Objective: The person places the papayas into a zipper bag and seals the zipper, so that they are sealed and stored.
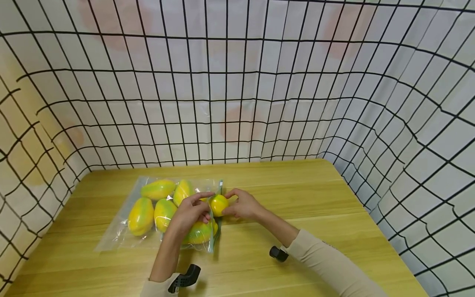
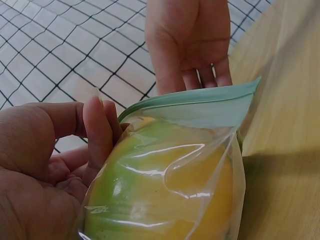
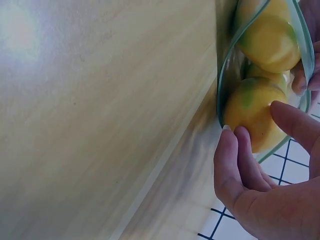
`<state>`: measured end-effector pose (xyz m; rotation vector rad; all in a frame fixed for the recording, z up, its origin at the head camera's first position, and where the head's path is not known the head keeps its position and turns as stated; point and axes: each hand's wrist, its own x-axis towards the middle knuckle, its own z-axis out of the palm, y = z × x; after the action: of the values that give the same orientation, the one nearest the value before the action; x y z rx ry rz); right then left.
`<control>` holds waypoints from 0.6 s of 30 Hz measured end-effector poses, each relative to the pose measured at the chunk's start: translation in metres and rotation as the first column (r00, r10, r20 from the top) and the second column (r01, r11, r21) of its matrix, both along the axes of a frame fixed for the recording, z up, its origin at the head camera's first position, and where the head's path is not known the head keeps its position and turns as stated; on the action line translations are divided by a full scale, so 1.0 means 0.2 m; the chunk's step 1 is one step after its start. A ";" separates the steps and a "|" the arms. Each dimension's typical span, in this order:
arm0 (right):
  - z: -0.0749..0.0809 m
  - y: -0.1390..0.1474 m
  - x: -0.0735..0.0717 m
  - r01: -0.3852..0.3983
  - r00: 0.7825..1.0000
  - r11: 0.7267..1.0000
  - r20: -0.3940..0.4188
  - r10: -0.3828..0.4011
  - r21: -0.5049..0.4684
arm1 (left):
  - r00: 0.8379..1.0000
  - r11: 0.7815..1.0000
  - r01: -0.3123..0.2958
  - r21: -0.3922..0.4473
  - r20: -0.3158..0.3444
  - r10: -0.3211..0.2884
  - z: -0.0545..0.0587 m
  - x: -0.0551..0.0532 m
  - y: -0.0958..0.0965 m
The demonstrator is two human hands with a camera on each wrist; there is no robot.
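A clear zip bag (image 1: pixel 115 237) lies on its side holding several yellow-green papayas (image 1: pixel 141 216), its mouth facing right. At the mouth's upper edge my left hand (image 1: pixel 188 214) pinches the plastic. With thumb and fingertips, my right hand (image 1: pixel 243 205) holds one papaya (image 1: pixel 219 205) at the opening. In the right wrist view this papaya (image 3: pixel 255 110) sits partly inside the green zip rim (image 3: pixel 222 90), touching or close to another fruit behind it. The left wrist view has the green zip strip (image 2: pixel 195 104) hiding the right hand's fingertips.
The wooden table (image 1: pixel 297 198) spreads under the bag and to the right of it. Black grid netting (image 1: pixel 237 99) over a pale sheet rises behind the table and along both sides. Black wrist cameras (image 1: pixel 278 253) sit on both cuffs.
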<state>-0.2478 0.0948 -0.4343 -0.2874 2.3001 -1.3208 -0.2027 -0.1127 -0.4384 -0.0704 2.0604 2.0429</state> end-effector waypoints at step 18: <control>-0.03 -0.07 0.01 0.064 0.998 0.994 -0.016 -0.065 -0.093 | 1.000 1.000 -0.008 -0.020 0.000 0.008 -0.01 -0.01 0.01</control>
<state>-0.2459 0.0798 -0.4401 -0.2590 2.2849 -1.4655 -0.2049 -0.1115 -0.4409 -0.0822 2.0843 2.0268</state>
